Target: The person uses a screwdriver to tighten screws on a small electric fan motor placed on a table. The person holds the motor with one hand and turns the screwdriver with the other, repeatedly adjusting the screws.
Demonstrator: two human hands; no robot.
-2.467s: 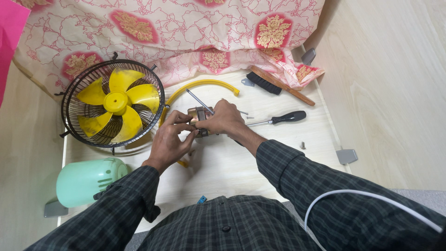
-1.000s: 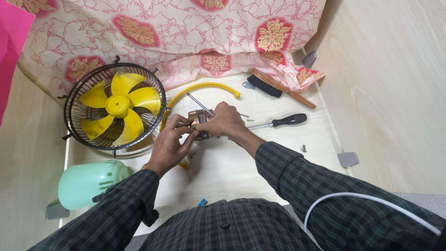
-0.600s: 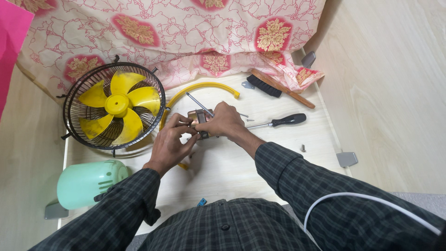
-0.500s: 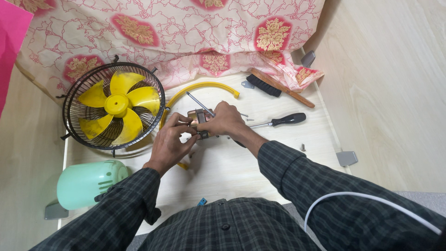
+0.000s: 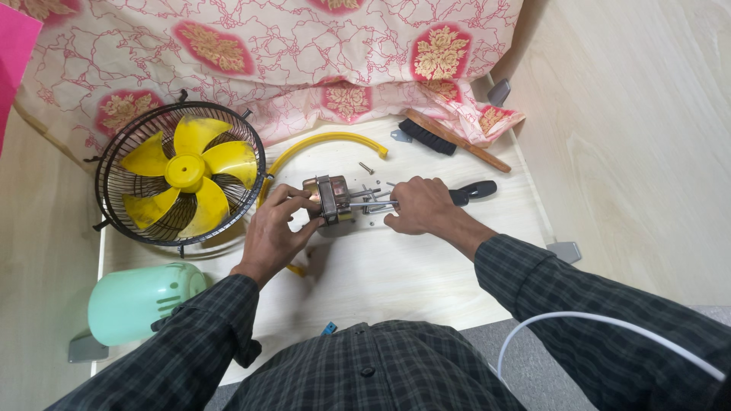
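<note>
The left hand (image 5: 270, 232) is clamped around a small fan motor (image 5: 329, 199), its grip closed on the metal body so the motor stays steady just above the pale wooden worktop (image 5: 396, 274). The right hand (image 5: 417, 207) is closed on a screwdriver's shaft (image 5: 373, 204), which lies level and points at the motor's end; its black handle (image 5: 474, 190) sticks out past the knuckles. One loose screw (image 5: 366, 168) lies near the motor, close to a curved yellow ring (image 5: 327, 143).

The black wire fan guard (image 5: 180, 173) lies flat to the left and cups the yellow blade (image 5: 185, 170) (the only thing here that holds another). A mint-green plastic housing (image 5: 141, 301) rests on its side at the near-left corner. A brush with a wooden handle (image 5: 449, 139) lies by the flowered cloth (image 5: 289, 53).
</note>
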